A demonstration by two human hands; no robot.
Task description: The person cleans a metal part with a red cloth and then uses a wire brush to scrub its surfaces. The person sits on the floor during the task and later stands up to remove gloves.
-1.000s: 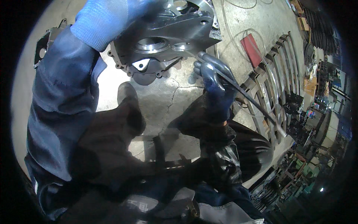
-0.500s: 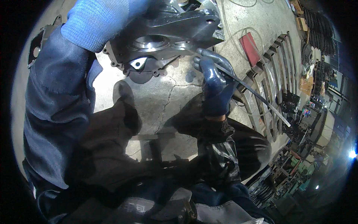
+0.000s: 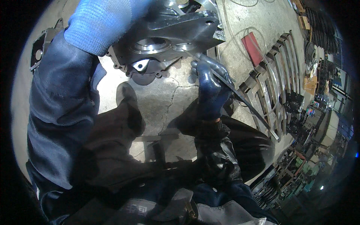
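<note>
A dark metal casting (image 3: pixel 150 62) with bright machined round bores fills the top middle of the view. My right hand (image 3: pixel 213 80), in a dark blue coated glove, is closed around a long, thin metal bar-like tool (image 3: pixel 249 107). Its narrow tip points at the smaller bright bore (image 3: pixel 183 46); whether it touches the rim I cannot tell. The rest of the tool slants down to the right, past my knee. My left hand (image 3: pixel 101 28), in a light blue knit glove, is at the casting's upper left, its fingers lost in shadow and beyond the top edge.
Below the casting lies a cracked concrete floor (image 3: pixel 161 101), with my legs and shoes over it. On the right are a red flat object (image 3: pixel 252 48), a loose hose and a slatted metal rack (image 3: pixel 272 78). Another dark metal part (image 3: pixel 37 52) lies at far left.
My right hand has shifted slightly left and down. The tool's far end has swung left and down, while its tip stays by the smaller bore. My left hand has hardly moved.
</note>
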